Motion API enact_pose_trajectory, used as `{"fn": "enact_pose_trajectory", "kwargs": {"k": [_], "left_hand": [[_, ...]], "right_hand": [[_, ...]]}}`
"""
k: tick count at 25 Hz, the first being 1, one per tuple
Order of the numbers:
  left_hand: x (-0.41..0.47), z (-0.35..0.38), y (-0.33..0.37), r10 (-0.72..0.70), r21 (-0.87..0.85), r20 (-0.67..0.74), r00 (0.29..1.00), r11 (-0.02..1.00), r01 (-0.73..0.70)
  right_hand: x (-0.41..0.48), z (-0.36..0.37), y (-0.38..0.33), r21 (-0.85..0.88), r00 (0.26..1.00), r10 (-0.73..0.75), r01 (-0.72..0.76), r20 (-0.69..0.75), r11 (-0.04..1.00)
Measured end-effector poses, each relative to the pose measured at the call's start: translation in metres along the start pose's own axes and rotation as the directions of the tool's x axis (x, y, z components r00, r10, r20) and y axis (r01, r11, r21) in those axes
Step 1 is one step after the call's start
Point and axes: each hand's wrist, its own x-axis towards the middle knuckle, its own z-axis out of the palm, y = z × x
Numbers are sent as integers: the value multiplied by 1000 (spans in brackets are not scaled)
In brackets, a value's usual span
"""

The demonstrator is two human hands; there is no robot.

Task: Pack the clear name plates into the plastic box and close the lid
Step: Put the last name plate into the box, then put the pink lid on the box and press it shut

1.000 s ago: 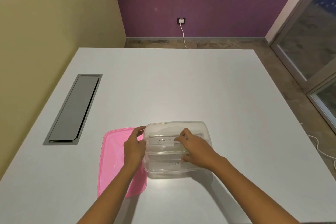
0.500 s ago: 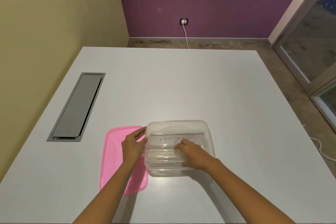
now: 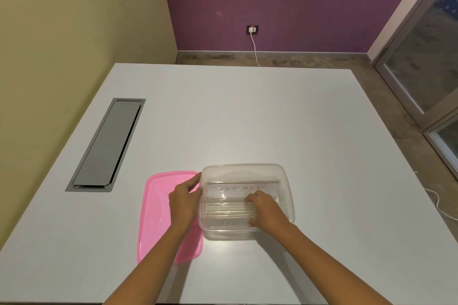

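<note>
The clear plastic box [image 3: 246, 202] sits low and centre in the frame on the white table [image 3: 247, 119], and the name plates [image 3: 241, 190] inside lie with their long axes left to right. One reads "BATMAN"; the nearer writing is unclear. My right hand [image 3: 265, 210] curls loosely onto the plates, my left hand [image 3: 184, 199] steadies the box's left wall, over the pink lid [image 3: 158, 215] lying flat beside it.
</note>
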Motion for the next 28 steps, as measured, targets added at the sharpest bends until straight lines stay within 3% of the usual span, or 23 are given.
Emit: {"fn": "enact_pose_trajectory", "kwargs": {"k": [9, 13, 16, 19, 23, 28], "left_hand": [[-2, 2, -1, 81, 73, -1, 997, 994, -81], [-2, -4, -5, 103, 25, 37, 994, 994, -104], [-7, -12, -16, 80, 44, 18, 997, 996, -81], [-23, -15, -37, 74, 239, 16, 997, 968, -76], [-52, -3, -65, 42, 596, 180, 983, 790, -143], [-71, 5, -80, -20, 728, 240, 971, 665, -166]], "right_hand": [[0, 0, 0, -43, 998, 56, -57, -17, 997], [-4, -6, -1, 21, 998, 46, -47, 33, 999], [-15, -11, -1, 91, 998, -10, 15, -55, 996], [-27, -16, 0, 175, 981, -44, 78, -191, 981], [-44, -14, -2, 228, 969, -99, 151, -225, 962], [-58, -2, -4, 249, 957, -188, 241, -219, 938]]}}
